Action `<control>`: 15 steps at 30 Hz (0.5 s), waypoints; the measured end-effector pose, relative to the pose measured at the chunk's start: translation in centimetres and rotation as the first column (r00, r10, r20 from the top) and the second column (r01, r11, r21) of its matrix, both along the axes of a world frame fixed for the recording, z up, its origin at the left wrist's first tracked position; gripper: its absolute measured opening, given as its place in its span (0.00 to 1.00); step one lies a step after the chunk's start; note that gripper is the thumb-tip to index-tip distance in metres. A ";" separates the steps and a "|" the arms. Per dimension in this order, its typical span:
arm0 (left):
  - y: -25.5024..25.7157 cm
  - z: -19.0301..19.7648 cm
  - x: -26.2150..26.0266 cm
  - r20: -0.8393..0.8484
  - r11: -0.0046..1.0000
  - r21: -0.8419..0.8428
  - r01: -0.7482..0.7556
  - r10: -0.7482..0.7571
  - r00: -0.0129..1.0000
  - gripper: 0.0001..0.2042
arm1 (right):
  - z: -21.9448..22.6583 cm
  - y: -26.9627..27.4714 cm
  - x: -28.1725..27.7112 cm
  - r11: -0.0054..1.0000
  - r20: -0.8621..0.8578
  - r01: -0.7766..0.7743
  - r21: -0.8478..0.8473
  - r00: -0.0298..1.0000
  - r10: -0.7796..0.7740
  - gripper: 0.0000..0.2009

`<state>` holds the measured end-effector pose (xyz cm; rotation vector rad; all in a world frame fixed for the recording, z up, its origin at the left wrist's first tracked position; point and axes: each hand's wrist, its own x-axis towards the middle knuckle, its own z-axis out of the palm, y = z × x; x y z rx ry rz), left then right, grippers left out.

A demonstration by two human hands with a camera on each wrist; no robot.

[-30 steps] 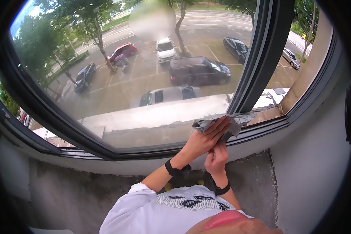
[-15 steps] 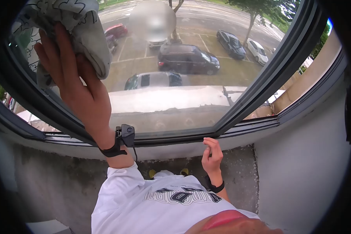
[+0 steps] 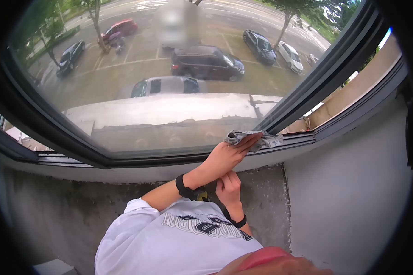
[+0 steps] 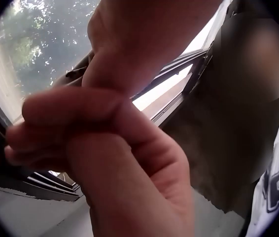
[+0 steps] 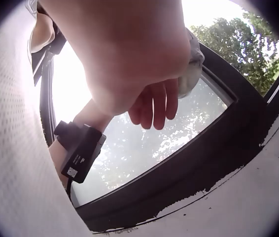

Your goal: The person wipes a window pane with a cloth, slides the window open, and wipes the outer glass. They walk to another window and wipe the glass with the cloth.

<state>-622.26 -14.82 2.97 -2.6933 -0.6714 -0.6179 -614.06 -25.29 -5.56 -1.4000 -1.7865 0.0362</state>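
Observation:
In the head view, my left hand point(image 3: 226, 159) lies palm down with straight fingers on a crumpled grey-white cloth point(image 3: 270, 141), at the lower corner of the dark window frame point(image 3: 280, 117). Just below its wrist is my right hand point(image 3: 229, 187), loosely curled with nothing visible in it. The left wrist view shows the right hand point(image 4: 129, 163) close up, thumb against bent fingers, beneath the left hand and forearm point(image 4: 129, 49). In the right wrist view, the left fingers point(image 5: 154, 106) extend beside the cloth point(image 5: 193, 69); whether the hands touch is unclear.
The large window pane point(image 3: 170, 133) slants across the view above a grey wall point(image 3: 344, 183). Narrow gaps flank its frame. Outside are a concrete ledge point(image 3: 170, 107) and parked cars. Below is the stained floor point(image 3: 261, 197).
Half a second ago my left hand and the cloth were at the pane's upper left; now they are at the lower right corner. My right hand has shifted slightly left and down.

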 end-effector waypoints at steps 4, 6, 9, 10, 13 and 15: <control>0.3 5.7 -1.1 0.216 0.966 -0.166 0.200 -0.162 0.963 0.26 | 7.8 1.5 2.9 0.932 -0.029 0.124 0.339 0.992 -0.121 0.14; 1.1 9.9 -1.6 0.347 0.984 0.027 0.178 -0.177 0.921 0.21 | 12.4 3.0 3.6 0.879 0.085 0.162 0.449 0.971 -0.222 0.22; 1.4 15.5 -2.9 0.547 0.982 0.181 0.045 -0.139 0.826 0.21 | 19.1 7.3 4.0 0.862 0.243 -0.080 0.501 0.969 -0.051 0.30; 1.3 17.1 -3.7 0.507 0.979 0.201 -0.014 -0.091 0.857 0.21 | 21.0 9.0 3.4 0.790 0.266 -0.136 0.598 0.963 -0.035 0.30; 5.0 20.0 -4.4 0.554 0.796 0.580 -0.171 -0.231 0.799 0.22 | 25.7 10.8 2.2 0.747 0.442 -0.239 0.621 0.893 -0.082 0.28; 5.8 19.9 -6.1 0.581 0.732 0.649 -0.207 -0.302 0.756 0.23 | 27.1 11.3 -0.6 0.739 0.481 -0.273 0.616 0.873 -0.078 0.31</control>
